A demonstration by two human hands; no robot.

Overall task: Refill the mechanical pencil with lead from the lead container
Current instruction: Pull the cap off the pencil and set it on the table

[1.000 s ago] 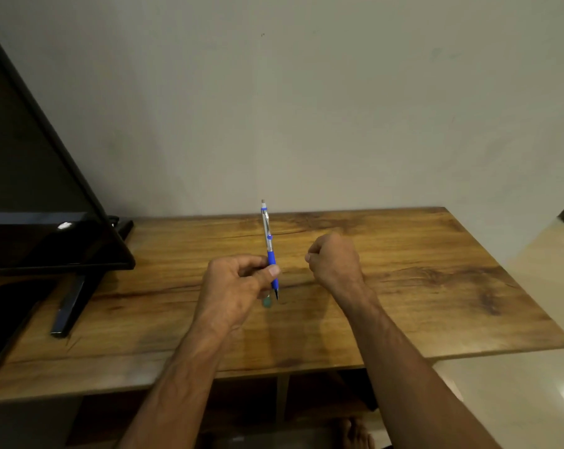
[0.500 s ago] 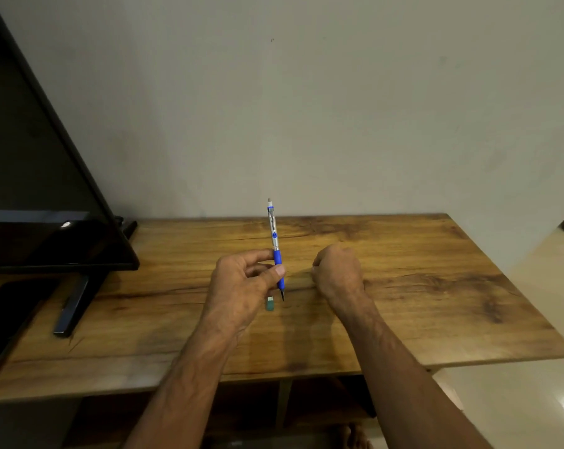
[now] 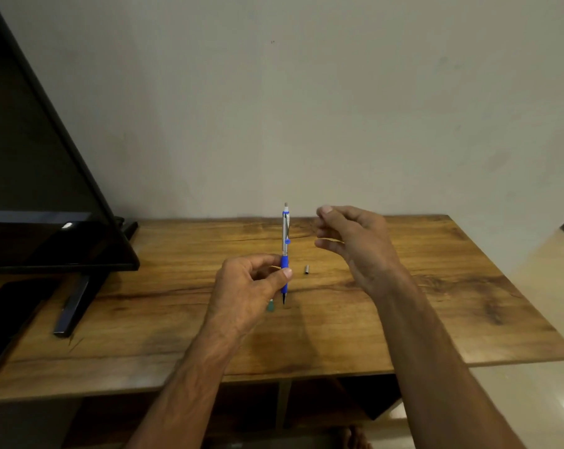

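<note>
The left hand pinched the mechanical pencil upright by its blue grip, tip down above the wooden table. The right hand hovered beside the pencil's top, fingers relaxed, empty. A small metal cylinder lay on the table between the hands.

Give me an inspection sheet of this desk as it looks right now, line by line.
Surface: wooden table, bare grain.
Job's things: mechanical pencil upright, tip down; small silver tube lying on the table to its right, apart; small green object by the left hand, partly hidden, identity unclear.
Clutter: nothing seen.
Hands: left hand pinches the pencil's blue grip; right hand open, in the air beside the pencil's top, not touching.
Cables: nothing seen.
Surroundings: dark screen on a stand at left; plain wall behind; pale floor at right.
</note>
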